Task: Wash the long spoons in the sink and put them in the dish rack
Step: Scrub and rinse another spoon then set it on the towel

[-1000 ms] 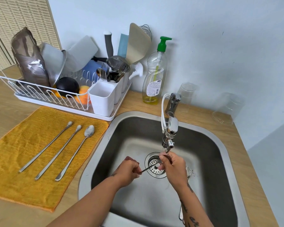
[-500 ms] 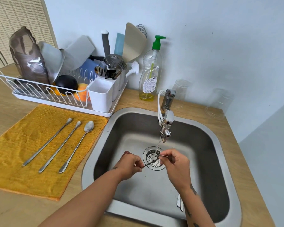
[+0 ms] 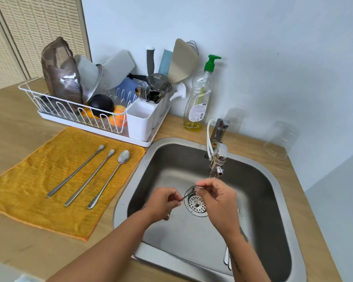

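Over the steel sink, below the faucet, both hands hold one long spoon. My left hand pinches its handle end. My right hand has its fingers closed around the bowl end, which is mostly hidden. Three more long spoons lie side by side on the yellow cloth left of the sink. The white dish rack stands behind the cloth, with a white cutlery cup at its right end. Further spoon handles show in the sink beside my right forearm.
The rack holds bowls, lids and several utensils. A dish soap bottle with a green pump stands against the wall behind the sink. Two clear upturned glasses sit on the wooden counter at the right. The drain strainer lies under my hands.
My hands have risen slightly and moved closer to the faucet with the spoon. The view has shifted, so the rack and cloth sit lower in the frame.
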